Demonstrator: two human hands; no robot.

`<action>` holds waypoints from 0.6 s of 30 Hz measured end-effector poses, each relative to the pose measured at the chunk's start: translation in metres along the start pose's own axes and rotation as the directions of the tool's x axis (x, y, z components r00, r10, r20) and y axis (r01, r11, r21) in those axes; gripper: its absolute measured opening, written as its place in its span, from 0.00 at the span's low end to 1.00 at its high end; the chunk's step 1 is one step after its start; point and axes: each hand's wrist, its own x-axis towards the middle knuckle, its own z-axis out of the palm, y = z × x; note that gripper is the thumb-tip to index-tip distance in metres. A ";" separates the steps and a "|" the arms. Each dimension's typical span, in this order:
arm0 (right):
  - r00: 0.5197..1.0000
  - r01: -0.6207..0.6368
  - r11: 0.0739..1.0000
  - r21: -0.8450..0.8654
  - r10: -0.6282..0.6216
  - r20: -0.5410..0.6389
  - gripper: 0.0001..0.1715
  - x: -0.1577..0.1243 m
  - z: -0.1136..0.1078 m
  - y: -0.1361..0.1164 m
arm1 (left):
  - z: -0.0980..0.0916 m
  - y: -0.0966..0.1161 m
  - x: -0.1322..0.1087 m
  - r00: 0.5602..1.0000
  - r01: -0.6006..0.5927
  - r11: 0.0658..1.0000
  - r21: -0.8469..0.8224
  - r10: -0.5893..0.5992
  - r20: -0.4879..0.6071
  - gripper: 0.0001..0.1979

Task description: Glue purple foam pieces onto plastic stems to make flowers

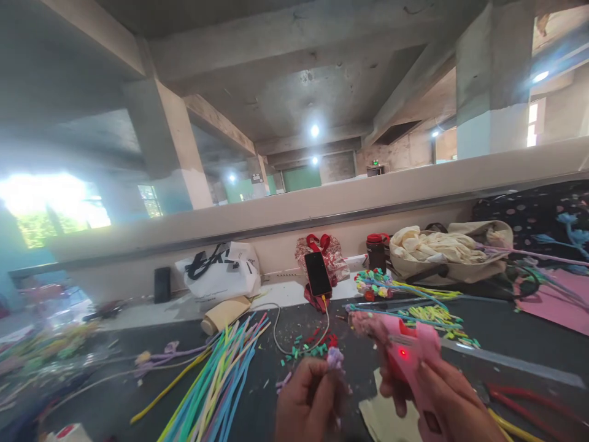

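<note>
My left hand (310,399) is closed, its fingertips pinched on a small purple pipe-cleaner flower (335,358) at the bottom middle of the view. To its right, my right hand (444,399) wraps round the handle of a pink glue gun (414,350) with a lit red light on its side. The gun's nozzle end is coated in a pinkish crust and points left, above and to the right of the flower. Small cut green and red pieces (313,348) lie on the dark table just beyond my left hand.
A bundle of coloured pipe cleaners (221,374) lies left. A cabled phone (318,274) leans on a patterned bag behind. Yellow-green cut pieces (437,316), a clear ruler (519,362) and red-handled pliers (529,399) lie right. A dark bottle (375,253) stands by a cloth bag (460,264).
</note>
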 end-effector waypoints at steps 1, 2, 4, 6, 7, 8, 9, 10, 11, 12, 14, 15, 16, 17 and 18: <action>1.000 -0.001 0.999 0.050 0.001 0.011 0.26 0.004 -0.001 0.000 | 0.001 -0.002 -0.002 0.998 -0.060 0.991 0.120 0.062 -0.011 0.11; 1.000 -0.010 0.996 0.085 0.008 0.022 0.26 0.007 -0.002 0.000 | 0.003 -0.005 -0.004 0.993 -0.115 0.969 0.220 0.121 -0.015 0.09; 0.998 -0.028 0.991 0.130 0.021 0.061 0.25 0.013 -0.003 0.001 | 0.006 -0.008 -0.008 0.973 -0.209 0.908 0.364 0.231 -0.017 0.05; 0.994 -0.038 0.983 0.180 0.019 0.106 0.26 0.015 -0.003 0.001 | 0.008 -0.010 -0.009 0.939 -0.302 0.840 0.451 0.344 -0.011 0.03; 0.992 -0.040 0.977 0.211 0.014 0.122 0.26 0.016 -0.003 0.001 | 0.009 -0.011 -0.009 0.915 -0.350 0.801 0.486 0.402 -0.003 0.04; 0.991 -0.042 0.970 0.241 0.009 0.136 0.25 0.017 -0.003 0.001 | 0.009 -0.011 -0.009 0.888 -0.397 0.757 0.519 0.460 0.009 0.04; 0.989 -0.045 0.963 0.264 0.006 0.148 0.25 0.017 -0.003 0.002 | 0.009 -0.012 -0.008 0.858 -0.440 0.710 0.549 0.512 0.026 0.05; 0.987 -0.049 0.959 0.279 0.004 0.159 0.24 0.017 -0.003 0.002 | 0.007 -0.014 -0.007 0.828 -0.478 0.661 0.578 0.558 0.047 0.05; 0.985 -0.053 0.956 0.289 0.004 0.170 0.24 0.018 -0.003 0.003 | 0.005 -0.016 -0.005 0.798 -0.517 0.609 0.601 0.598 0.080 0.05; 0.984 -0.057 0.955 0.292 0.003 0.181 0.23 0.018 -0.003 0.003 | 0.001 -0.018 -0.004 0.766 -0.556 0.553 0.620 0.631 0.124 0.05; 0.980 -0.066 0.954 0.292 0.008 0.196 0.23 0.018 -0.005 0.003 | -0.007 -0.024 0.000 0.696 -0.636 0.430 0.641 0.679 0.235 0.06; 0.979 -0.071 0.953 0.294 0.009 0.206 0.23 0.018 -0.007 0.002 | -0.011 -0.026 0.002 0.661 -0.660 0.361 0.658 0.696 0.281 0.07; 0.975 -0.080 0.952 0.294 0.013 0.223 0.23 0.018 -0.008 0.001 | -0.015 -0.027 0.004 0.633 -0.673 0.297 0.677 0.705 0.321 0.08; 0.971 -0.089 0.952 0.293 0.017 0.240 0.23 0.019 -0.009 0.000 | -0.018 -0.028 0.005 0.616 -0.677 0.238 0.696 0.701 0.359 0.08; 0.966 -0.098 0.953 0.287 0.022 0.257 0.23 0.019 -0.011 -0.001 | -0.020 -0.028 0.006 0.597 -0.678 0.183 0.712 0.702 0.388 0.08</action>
